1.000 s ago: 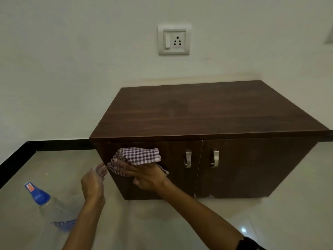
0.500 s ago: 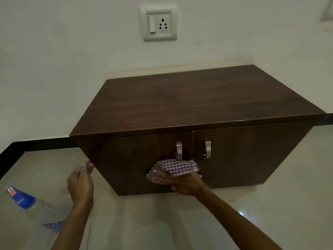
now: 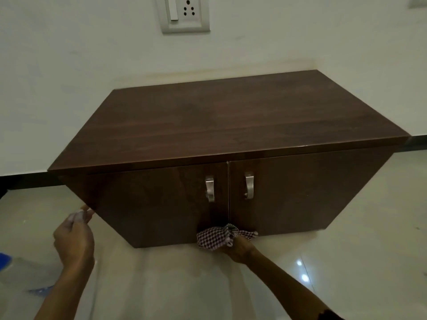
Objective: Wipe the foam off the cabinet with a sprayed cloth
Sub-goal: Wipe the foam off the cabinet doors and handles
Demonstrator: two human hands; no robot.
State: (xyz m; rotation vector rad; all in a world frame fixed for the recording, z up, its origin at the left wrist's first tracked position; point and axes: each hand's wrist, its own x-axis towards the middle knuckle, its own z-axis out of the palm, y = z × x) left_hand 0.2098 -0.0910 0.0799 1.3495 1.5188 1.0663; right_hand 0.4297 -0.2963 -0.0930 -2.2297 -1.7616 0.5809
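Right hand (image 3: 238, 249) is gripping a bunched checked cloth (image 3: 216, 237), fingers curling into it and mostly hiding under the fabric. It is pressing the cloth against the bottom edge of the cabinet (image 3: 231, 125) front, lower centre of frame, right where the two doors are meeting. The cabinet is filling the middle of the frame, dark brown, sitting on the pale glossy floor (image 3: 346, 239) against the wall. Two metal handles (image 3: 209, 189) are sitting either side of the door seam, above the cloth. Left hand (image 3: 74, 241), lower left, is showing its back to the camera, with curled fingers reaching the cabinet's lower left front edge. Something pale is showing at the fingertips, too blurry to name, so I cannot tell if this hand is holding anything or actually touching the wood. Bottle (image 3: 4, 259) is getting cut off at the left edge, only a bit of blue cap and a smeared clear body showing. Wall socket (image 3: 184, 13) is getting cropped by the top edge. Both forearms are running out of the bottom of the frame.
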